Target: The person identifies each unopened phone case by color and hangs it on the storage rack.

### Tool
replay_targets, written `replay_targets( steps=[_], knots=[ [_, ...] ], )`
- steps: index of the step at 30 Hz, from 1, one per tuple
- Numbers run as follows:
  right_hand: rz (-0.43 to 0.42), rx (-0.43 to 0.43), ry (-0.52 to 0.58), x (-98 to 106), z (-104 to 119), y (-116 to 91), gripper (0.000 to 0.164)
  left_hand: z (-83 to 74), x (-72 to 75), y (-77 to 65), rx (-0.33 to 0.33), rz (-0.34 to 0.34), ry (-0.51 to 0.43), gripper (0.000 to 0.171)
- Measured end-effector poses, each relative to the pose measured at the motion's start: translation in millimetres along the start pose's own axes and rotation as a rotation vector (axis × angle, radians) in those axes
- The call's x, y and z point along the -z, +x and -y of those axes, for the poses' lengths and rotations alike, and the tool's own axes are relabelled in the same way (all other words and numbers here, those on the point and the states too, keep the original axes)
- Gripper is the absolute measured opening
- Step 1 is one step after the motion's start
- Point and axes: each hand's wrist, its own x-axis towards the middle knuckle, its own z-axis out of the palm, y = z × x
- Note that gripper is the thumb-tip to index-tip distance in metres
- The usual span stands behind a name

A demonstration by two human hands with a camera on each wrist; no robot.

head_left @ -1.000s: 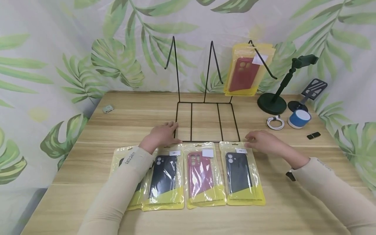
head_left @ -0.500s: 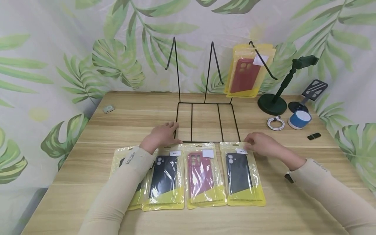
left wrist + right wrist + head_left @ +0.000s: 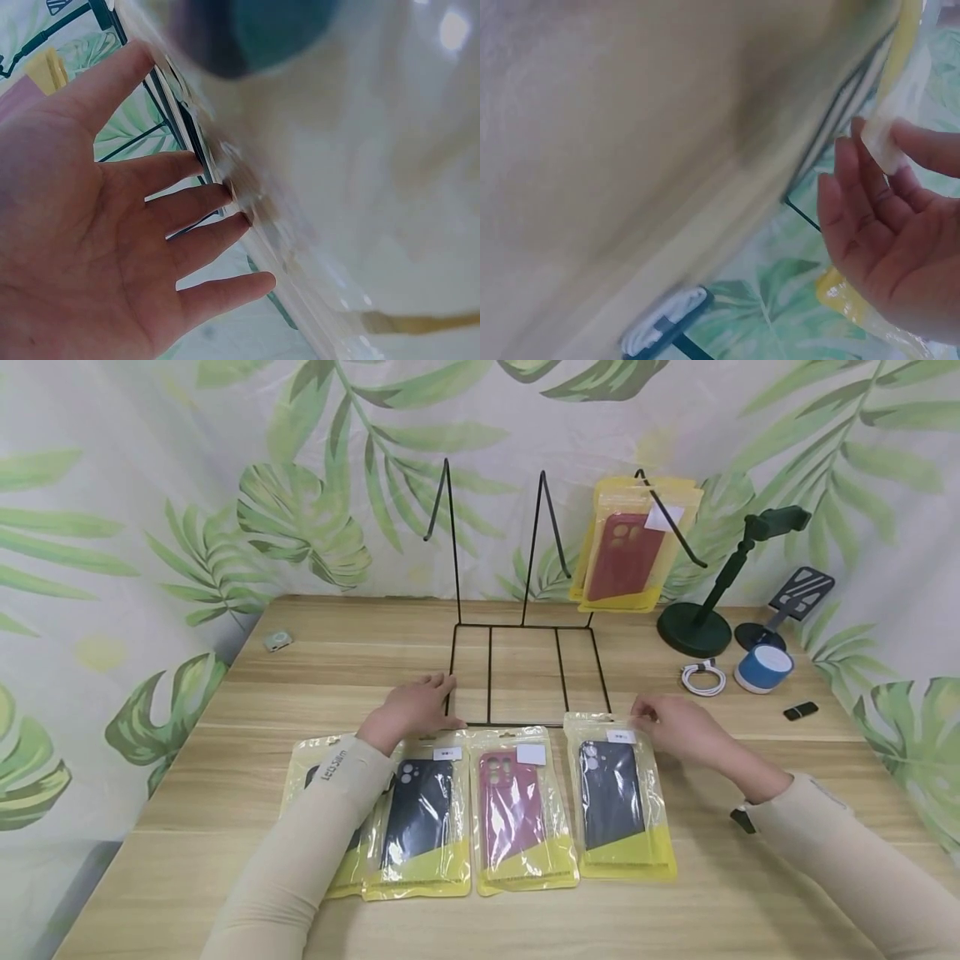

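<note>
We see the right hand [image 3: 678, 727] pinching the upper right corner of a yellow-edged packet [image 3: 615, 802] between thumb and fingers; the packet, with a dark phone case inside, is at the right end of a row of 4 on the desk [image 3: 525, 927]. The left hand [image 3: 416, 706] has its fingers straight and spread, beside the near left corner of the black wire rack [image 3: 490, 677].

Next in the row we find a pink-case packet [image 3: 517, 810], then a black-case packet [image 3: 420, 810], then a packet partly covered by the left sleeve [image 3: 288, 860]. Of the rack's 3 hooks, the right-hand hook carries hanging packets [image 3: 626, 556], a red case in front. To the right of the rack we see a dark green stand [image 3: 697, 627], a coiled white cable [image 3: 703, 692] and a blue speaker [image 3: 761, 670].
</note>
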Motion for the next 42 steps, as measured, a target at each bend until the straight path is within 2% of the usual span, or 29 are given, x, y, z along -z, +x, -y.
replay_targets(
  steps=[6,12,16,20,23,25,32,38,42],
  knots=[
    [-0.149,0.014,0.061,18,10,-12,0.016,0.3,1.9,-2.6,0.008,0.003,0.0,0.091],
    [-0.394,0.126,0.162,28,23,-25,0.015,1.7,1.1,-2.7,0.011,0.001,-0.008,0.091],
    [-0.554,0.254,0.242,33,32,-32,0.007,2.9,-0.4,-1.5,0.016,0.002,-0.015,0.092],
    [-0.699,0.464,0.238,41,40,-31,0.005,3.0,-1.2,-2.0,0.015,0.001,-0.014,0.092],
    [-0.798,0.598,0.204,51,47,-25,0.017,2.9,-1.0,-2.2,0.013,-0.002,-0.011,0.091],
    [-0.851,0.636,0.198,58,53,-18,0.024,2.9,-0.7,-2.7,0.014,-0.002,-0.011,0.091],
    [-0.954,0.641,0.315,77,81,5,0.012,3.7,-1.8,-2.2,0.02,-0.002,-0.021,0.092],
    [-0.967,0.679,0.392,83,103,21,0.008,1.0,-1.2,-2.8,0.014,-0.003,-0.012,0.091],
    [-0.982,0.629,0.422,84,112,28,0.01,0.6,-0.4,-1.7,0.015,-0.002,-0.005,0.091]
  ],
)
